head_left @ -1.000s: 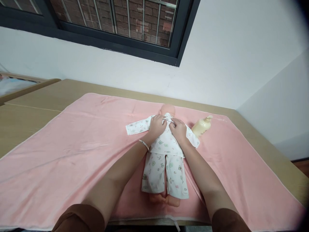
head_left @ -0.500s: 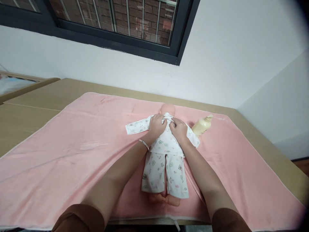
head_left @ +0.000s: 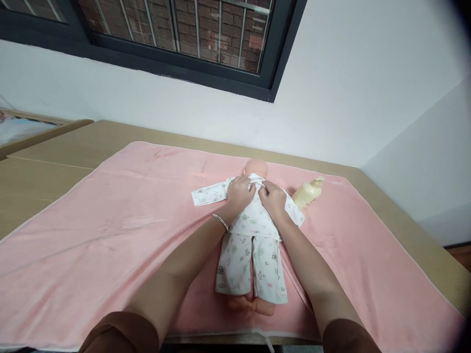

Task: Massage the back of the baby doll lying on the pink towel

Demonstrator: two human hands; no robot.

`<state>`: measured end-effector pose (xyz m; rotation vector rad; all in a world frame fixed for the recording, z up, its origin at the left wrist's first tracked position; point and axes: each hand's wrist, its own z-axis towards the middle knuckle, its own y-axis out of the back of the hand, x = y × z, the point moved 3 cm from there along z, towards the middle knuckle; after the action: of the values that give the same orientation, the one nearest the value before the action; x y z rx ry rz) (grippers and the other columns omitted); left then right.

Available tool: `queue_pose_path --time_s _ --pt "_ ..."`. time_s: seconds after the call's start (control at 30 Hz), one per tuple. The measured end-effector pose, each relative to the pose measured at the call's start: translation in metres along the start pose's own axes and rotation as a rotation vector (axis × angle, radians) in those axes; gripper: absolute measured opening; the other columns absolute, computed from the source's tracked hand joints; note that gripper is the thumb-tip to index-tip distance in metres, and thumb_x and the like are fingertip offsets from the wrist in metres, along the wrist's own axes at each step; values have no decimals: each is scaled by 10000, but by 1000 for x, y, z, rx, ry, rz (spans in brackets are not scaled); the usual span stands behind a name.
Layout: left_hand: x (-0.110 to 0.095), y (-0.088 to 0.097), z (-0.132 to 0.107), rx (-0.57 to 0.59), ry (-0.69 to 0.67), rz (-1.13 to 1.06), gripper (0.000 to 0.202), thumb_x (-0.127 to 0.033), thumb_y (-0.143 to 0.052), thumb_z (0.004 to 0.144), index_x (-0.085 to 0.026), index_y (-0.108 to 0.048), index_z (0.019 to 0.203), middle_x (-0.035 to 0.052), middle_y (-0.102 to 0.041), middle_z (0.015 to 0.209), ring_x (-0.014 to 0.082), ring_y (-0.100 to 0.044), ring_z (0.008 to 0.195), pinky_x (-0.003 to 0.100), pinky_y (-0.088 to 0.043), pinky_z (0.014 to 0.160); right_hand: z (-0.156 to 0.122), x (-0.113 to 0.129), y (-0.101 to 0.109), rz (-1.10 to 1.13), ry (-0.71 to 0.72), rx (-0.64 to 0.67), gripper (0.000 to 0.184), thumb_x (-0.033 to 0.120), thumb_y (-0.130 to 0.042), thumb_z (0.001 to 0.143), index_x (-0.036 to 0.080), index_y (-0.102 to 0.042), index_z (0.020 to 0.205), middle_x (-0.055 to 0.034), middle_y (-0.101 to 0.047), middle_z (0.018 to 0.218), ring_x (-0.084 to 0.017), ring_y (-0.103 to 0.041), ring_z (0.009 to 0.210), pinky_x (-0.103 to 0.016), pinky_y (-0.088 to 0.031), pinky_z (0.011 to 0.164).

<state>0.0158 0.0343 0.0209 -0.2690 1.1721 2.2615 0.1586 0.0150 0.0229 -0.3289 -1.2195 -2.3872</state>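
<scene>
A baby doll point(head_left: 256, 167) lies on its back on a pink towel point(head_left: 110, 225), dressed in a white printed shirt point(head_left: 253, 220) and matching trousers point(head_left: 253, 267). Both my hands rest on the doll's chest just below its neck. My left hand point(head_left: 240, 192), with a bracelet at the wrist, has its fingers curled on the shirt's collar. My right hand point(head_left: 272, 198) pinches the same collar edge from the other side. The doll's bare feet point(head_left: 250, 305) stick out near the towel's front edge.
A cream bottle point(head_left: 308, 192) lies on the towel right of the doll's arm. The towel covers a wooden table point(head_left: 47, 162) against a white wall under a dark-framed window. A wooden crib rail point(head_left: 40, 132) shows at far left.
</scene>
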Motion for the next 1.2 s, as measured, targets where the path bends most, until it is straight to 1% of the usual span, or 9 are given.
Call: queue_pose_path --time_s 0.13,0.23,0.3,0.43,0.5,0.57,0.67,0.87,1.2 --pt "2 -1 1 -17 45 -7 254 -318 -518 916 -169 -686 1034 113 -720 1083 275 -627 1077 414 -468 974 2 -1 0 -16 -48 47 409 281 -451 899 179 -672 1228 -95 -669 1280 -282 -610 1203 -420 -479 1019" --pt "3 -4 4 21 8 -39 286 -293 -534 906 -174 -650 1139 103 -701 1165 273 -609 1135 430 -443 1027 10 -4 -5 20 46 145 478 228 -408 895 148 -597 1326 -107 -586 1395 -274 -520 1317 -456 -389 1121" --pt "3 -4 4 21 -31 -58 285 -271 -530 905 -184 -645 1150 91 -702 1176 264 -612 1142 430 -437 1043 13 -6 -7 37 101 176 493 201 -395 885 147 -584 1337 -103 -571 1412 -262 -490 1348 -470 -353 1149" --pt "2 -3 0 -50 -59 -48 237 -253 -500 912 -185 -690 1036 95 -726 1103 250 -646 1085 396 -479 996 8 -5 -4 48 92 66 409 224 -448 873 178 -687 1201 -85 -661 1298 -233 -581 1253 -386 -419 1105" --pt "1 -3 -3 -67 -25 -24 240 -263 -487 914 -180 -701 985 103 -731 1074 255 -660 1051 388 -501 955 3 -2 -1 32 44 -4 354 266 -487 875 198 -726 1126 -74 -698 1234 -231 -620 1201 -359 -454 1067" --pt "2 -2 -4 -63 28 -7 245 -272 -489 909 -178 -701 987 107 -729 1080 260 -663 1041 385 -509 940 -1 0 1 11 -19 -24 332 304 -512 877 214 -736 1105 -67 -708 1214 -245 -635 1179 -369 -480 1033" --pt "3 -1 -2 -34 76 2 264 -267 -497 899 -174 -685 1059 110 -712 1134 261 -640 1096 385 -483 991 1 0 1 -1 -88 24 368 321 -512 880 213 -707 1172 -77 -681 1264 -273 -612 1210 -411 -490 1020" --pt "5 -5 5 87 28 20 340 -284 -481 915 -177 -612 1210 106 -638 1305 266 -540 1260 428 -385 1112 13 -8 -8 52 6 166 453 253 -430 896 182 -605 1307 -87 -601 1377 -272 -497 1327 -490 -342 1152" --pt "7 -10 4 124 53 17 383 -326 -492 916 -175 -582 1256 113 -604 1347 284 -486 1321 452 -344 1150 12 -11 -10 84 9 150 453 258 -436 890 178 -605 1303 -99 -605 1366 -274 -527 1280 -486 -347 1137"
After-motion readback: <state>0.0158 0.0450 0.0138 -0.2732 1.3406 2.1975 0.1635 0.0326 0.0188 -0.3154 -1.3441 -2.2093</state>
